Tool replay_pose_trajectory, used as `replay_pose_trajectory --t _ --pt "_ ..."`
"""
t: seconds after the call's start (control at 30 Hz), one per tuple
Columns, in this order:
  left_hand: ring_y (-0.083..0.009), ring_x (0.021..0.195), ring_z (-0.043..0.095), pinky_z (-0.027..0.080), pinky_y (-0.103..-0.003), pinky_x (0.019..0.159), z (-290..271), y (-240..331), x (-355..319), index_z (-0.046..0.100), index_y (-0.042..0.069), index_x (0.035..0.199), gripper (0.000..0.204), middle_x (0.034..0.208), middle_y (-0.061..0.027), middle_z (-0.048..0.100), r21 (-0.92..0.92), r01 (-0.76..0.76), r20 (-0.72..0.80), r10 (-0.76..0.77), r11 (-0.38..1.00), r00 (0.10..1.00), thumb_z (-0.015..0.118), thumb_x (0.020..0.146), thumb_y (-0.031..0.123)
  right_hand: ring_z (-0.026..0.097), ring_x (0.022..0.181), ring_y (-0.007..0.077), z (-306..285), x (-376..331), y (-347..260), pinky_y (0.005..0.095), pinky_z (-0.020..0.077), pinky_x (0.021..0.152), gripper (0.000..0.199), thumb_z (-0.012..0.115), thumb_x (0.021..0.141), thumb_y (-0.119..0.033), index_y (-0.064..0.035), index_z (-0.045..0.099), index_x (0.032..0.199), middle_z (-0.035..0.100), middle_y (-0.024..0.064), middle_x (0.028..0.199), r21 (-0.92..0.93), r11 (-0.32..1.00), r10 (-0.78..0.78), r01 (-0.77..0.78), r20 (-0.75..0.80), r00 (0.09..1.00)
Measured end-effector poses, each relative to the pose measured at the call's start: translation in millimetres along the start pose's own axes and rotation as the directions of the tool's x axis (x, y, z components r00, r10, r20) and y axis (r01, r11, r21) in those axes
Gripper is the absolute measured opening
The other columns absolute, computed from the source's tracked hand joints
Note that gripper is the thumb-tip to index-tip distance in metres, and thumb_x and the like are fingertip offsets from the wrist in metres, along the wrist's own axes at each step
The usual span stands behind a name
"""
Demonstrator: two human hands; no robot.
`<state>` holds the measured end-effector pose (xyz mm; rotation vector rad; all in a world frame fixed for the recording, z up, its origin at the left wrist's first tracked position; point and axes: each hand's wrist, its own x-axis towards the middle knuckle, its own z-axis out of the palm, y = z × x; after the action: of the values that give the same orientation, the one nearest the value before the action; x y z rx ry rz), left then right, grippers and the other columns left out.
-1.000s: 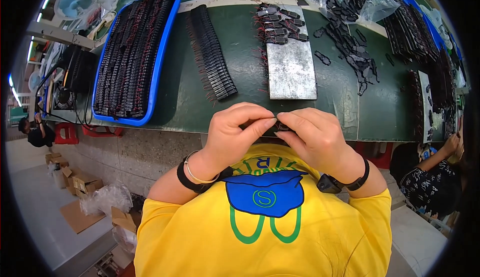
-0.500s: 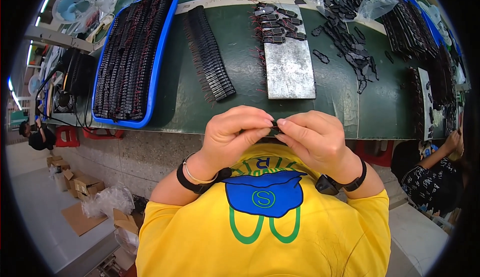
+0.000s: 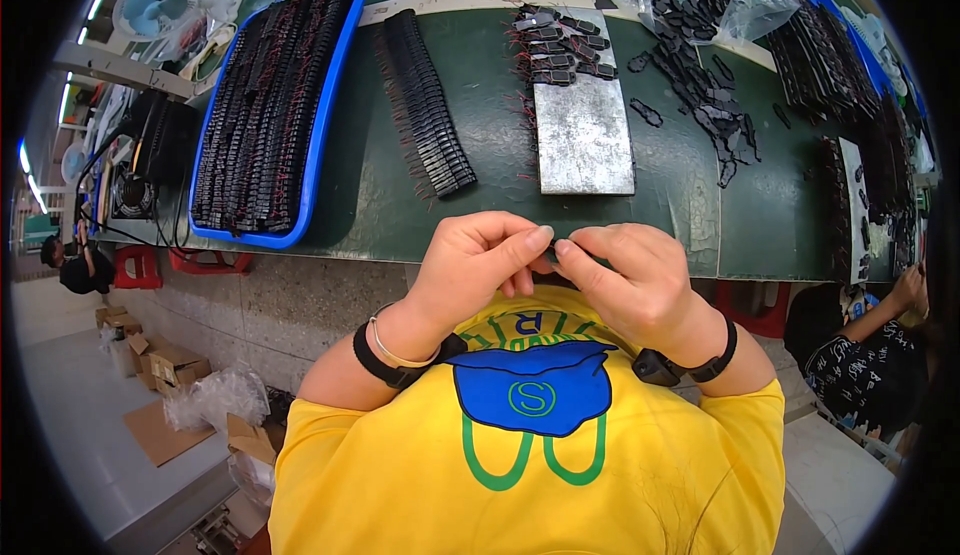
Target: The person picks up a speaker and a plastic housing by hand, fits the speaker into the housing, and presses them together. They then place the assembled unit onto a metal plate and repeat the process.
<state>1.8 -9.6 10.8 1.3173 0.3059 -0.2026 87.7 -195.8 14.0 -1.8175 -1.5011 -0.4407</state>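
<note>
Black, small plastic part (image 3: 553,246): pinched between the fingertips of your left hand (image 3: 478,265) and right hand (image 3: 628,277), both clenched on it, held level at chest height just short of the green table (image 3: 380,205) edge

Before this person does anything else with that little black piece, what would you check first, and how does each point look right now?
1. Small black part pinched between both hands: ok.
2. Left hand thumb and forefinger closed on it: ok.
3. Right hand fingertips meeting it: ok.
4. Part seated or aligned properly: cannot tell, fingers hide it.
5. Bare spot on the metal plate within reach: ok.
6. Loose black parts lying apart from the hands: ok.
</note>
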Motion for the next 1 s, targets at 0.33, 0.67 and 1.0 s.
replay_pose_trajectory --t 0.33,0.67,1.0 --pt "-0.009 0.058 0.06 0.047 -0.019 0.051 -2 8 1 0.065 -0.004 0.095 0.015 0.076 -0.0095 0.068 -0.017 0.056 0.048 -0.056 0.998 0.997 0.06 0.091 0.01 0.063 0.066 0.0232 -6 -2 0 0.0306 0.0501 0.053 0.027 0.07 0.066 -0.002 -0.0007 0.067 0.093 0.063 0.0115 0.082 -0.016 1.0 -0.001 0.001 -0.001 1.0" --pt "-0.0091 0.062 0.062 0.05 -0.021 0.057 -16 -7 10 0.065 -0.003 0.096 0.012 0.08 -0.0103 0.069 -0.152 0.07 0.18 -0.042 0.986 0.983 0.061 0.09 0.006 0.063 0.078 0.0268 -38 2 35 0.0335 0.0516 0.067 0.026 0.074 0.072 -0.008 -0.0015 0.066 0.096 0.065 0.011 0.09 0.276 0.944 0.181 -0.18 0.025 0.983" --pt "-0.0113 0.064 0.063 0.053 -0.023 0.06 -15 -21 6 0.065 -0.005 0.095 0.01 0.081 -0.0127 0.069 -0.069 -0.14 0.182 0.15 0.988 0.972 0.061 0.088 0.001 0.057 0.101 0.0315 -82 -31 172 0.0372 0.0482 0.086 0.03 0.056 0.082 0.001 -0.0079 0.064 0.109 0.062 0.0112 0.112 -0.558 0.709 0.544 -0.432 0.043 0.838"
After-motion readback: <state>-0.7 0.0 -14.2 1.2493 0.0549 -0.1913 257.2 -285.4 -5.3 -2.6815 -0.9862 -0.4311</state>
